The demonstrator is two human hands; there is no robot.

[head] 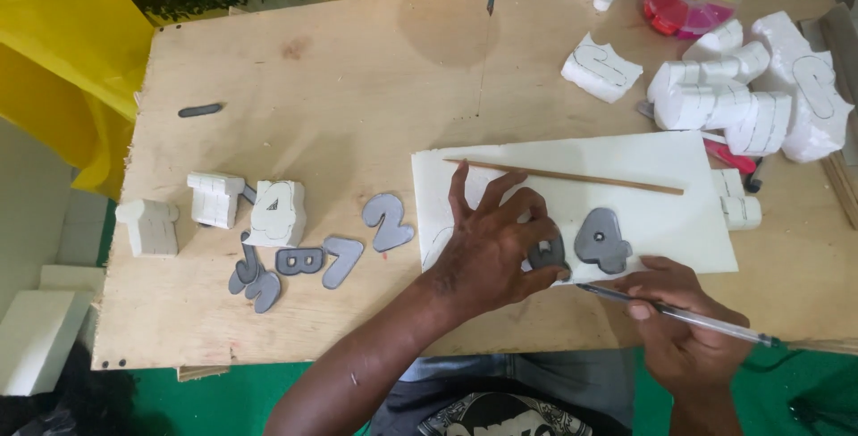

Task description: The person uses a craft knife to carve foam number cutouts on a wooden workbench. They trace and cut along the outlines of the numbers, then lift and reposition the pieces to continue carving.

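Stick lies on foam sheet; number cutouts left of it.

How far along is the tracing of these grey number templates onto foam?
Done: cut foam blocks sit top right, more at left. In hand: the left hand pins a grey template on the white sheet while the right hand traces with a pen. Left: the loose templates and an uncut sheet.

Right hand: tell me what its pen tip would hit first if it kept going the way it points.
The right hand aims the pen up-left; likely first contact is the grey template under the left hand, though depth is unclear.
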